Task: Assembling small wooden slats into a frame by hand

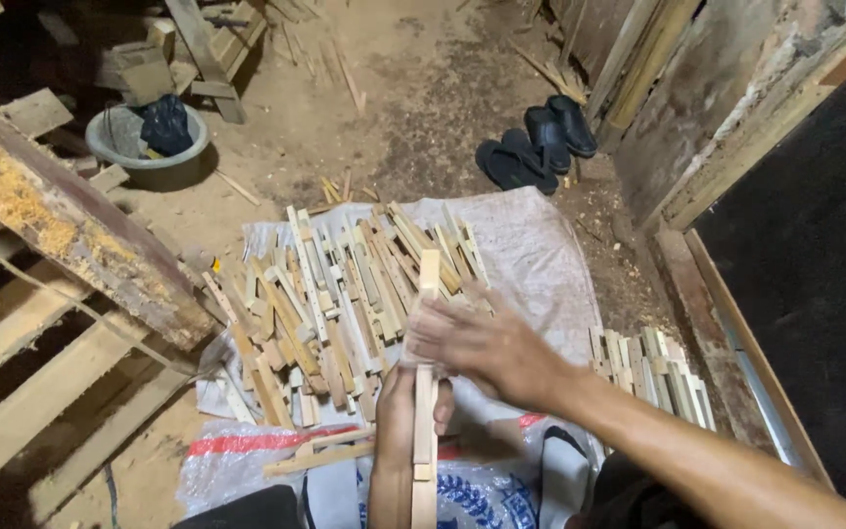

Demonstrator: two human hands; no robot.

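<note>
Above white sack [540, 245] with pile of sticks [345, 294]: left hand [413, 411] grip clenched round long wood stick [426, 392]; right hand [487, 343] flat, fingers spread, touching stick

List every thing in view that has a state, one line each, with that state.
Wooden stick: upright, gripped low by the left hand.
Right hand: open, fingers spread against the stick.
Stick pile: loose, heaped on the sack.
Stacked sticks: bundled side by side.
Sandals: off, paired on the dirt floor.
Basin: holding dark cloth.
</note>
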